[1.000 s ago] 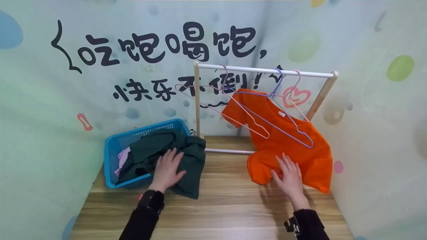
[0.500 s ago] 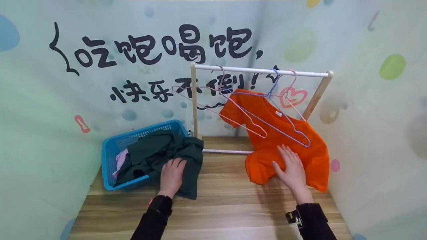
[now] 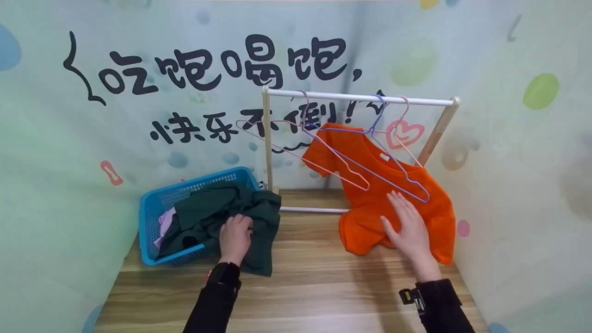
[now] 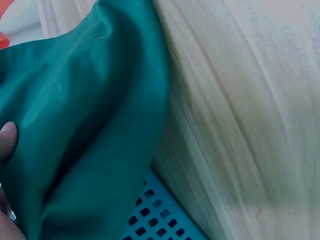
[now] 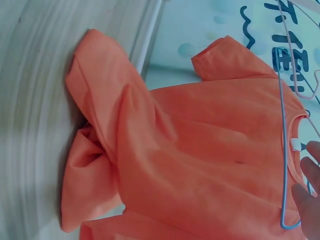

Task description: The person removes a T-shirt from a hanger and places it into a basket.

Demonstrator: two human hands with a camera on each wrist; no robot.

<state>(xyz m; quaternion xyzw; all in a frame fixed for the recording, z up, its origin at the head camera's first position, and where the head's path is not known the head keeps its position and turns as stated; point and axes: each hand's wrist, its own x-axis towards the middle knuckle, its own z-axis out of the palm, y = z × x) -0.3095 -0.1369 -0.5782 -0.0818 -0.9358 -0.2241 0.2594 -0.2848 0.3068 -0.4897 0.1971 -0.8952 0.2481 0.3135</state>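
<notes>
My left hand pinches a fold of a dark green garment that spills over the front right corner of a blue basket. In the left wrist view, fingertips show at the edge of the green cloth. On the right, an orange T-shirt hangs from a pink hanger, its lower part bunched. Before it my right hand is held with fingers extended, close to the shirt and below the corner of a blue-purple hanger.
A wooden rack with a white top rail stands against the printed wall. Another pink hanger hangs at its left, in front of the shirt's sleeve. Lilac cloth lies inside the basket. The tabletop has wood grain.
The left hand's fingers have gone from spread over the green garment to gripping it. My right hand has moved slightly up and right in front of the shirt.
</notes>
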